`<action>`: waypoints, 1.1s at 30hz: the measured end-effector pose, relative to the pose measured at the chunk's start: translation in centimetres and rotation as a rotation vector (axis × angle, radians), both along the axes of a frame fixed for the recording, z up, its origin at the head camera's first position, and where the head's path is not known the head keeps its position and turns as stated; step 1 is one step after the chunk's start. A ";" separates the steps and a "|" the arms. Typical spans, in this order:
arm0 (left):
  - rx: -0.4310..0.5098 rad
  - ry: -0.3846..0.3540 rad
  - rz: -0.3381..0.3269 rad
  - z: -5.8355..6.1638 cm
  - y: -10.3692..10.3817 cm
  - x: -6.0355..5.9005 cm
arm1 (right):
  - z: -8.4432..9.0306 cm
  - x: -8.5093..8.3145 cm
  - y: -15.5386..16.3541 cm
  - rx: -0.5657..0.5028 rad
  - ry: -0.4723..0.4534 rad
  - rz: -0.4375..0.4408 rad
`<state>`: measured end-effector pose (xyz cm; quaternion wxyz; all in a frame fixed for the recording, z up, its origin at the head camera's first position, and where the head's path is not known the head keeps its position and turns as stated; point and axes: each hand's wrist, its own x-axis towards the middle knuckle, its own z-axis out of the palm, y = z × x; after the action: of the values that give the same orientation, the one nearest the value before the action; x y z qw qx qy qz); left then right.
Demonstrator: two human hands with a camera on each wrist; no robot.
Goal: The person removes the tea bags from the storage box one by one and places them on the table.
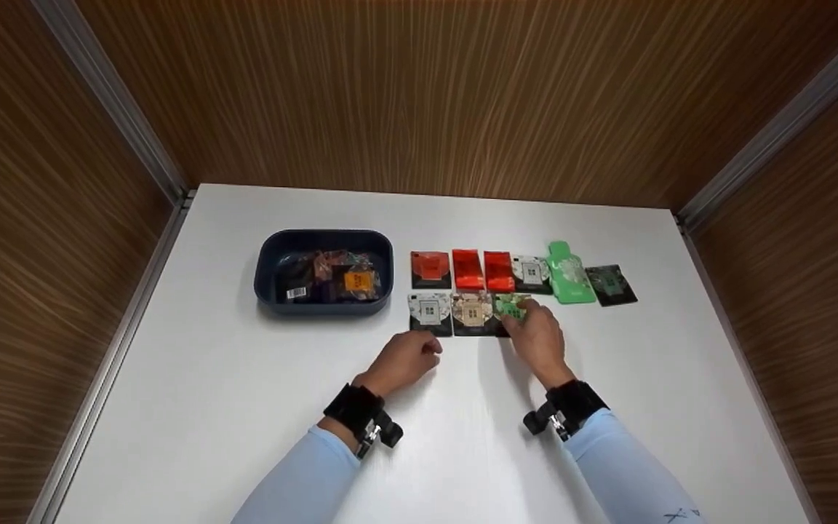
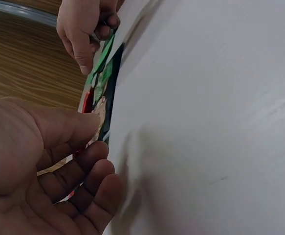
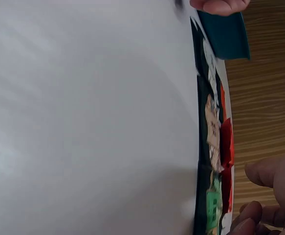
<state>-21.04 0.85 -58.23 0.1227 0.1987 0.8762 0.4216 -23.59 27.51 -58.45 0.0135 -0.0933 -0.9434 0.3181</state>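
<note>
My right hand (image 1: 539, 338) reaches over the right end of the front row, its fingertips overlapping a green and black sachet (image 1: 511, 305). In the right wrist view its thumb and fingers stand apart with nothing between them. Left of that sachet lie a tan and black sachet (image 1: 472, 311) and a white and black sachet (image 1: 429, 311), edge to edge. My left hand (image 1: 401, 360) stays close to the near edge of the white sachet. Loosely bent, its fingers (image 2: 96, 171) hold nothing in the left wrist view.
Behind lies a second row: an orange-red sachet (image 1: 431, 269), two shiny red packets (image 1: 468, 269), another white sachet (image 1: 532, 273), a green bottle-shaped packet (image 1: 572, 276) and a dark sachet (image 1: 611, 284). A navy bin (image 1: 262, 280) with more packets stands left. Wood-grain panels (image 1: 419, 102) surround the white table.
</note>
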 end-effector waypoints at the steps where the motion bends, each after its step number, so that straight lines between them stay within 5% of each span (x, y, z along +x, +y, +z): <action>1: 0.011 0.015 0.018 0.2 -0.2 -0.3 | 0.2 -0.1 -0.5 -0.010 0.017 0.013; 13: 0.054 0.164 0.253 4.9 -3.2 -4.4 | 3.3 -1.8 -6.2 -0.058 0.211 0.095; 20: -0.057 0.233 0.345 6.7 -6.2 -7.6 | 4.2 -2.9 -8.4 -0.104 0.220 0.138; 33: -0.394 0.101 0.262 5.7 -9.6 -10.9 | 3.5 -3.0 -10.6 -0.140 0.175 0.206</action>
<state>-31.90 -8.78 -52.54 0.0594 0.0762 0.9649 0.2441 -26.54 16.96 -54.93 0.0563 0.0314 -0.9186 0.3899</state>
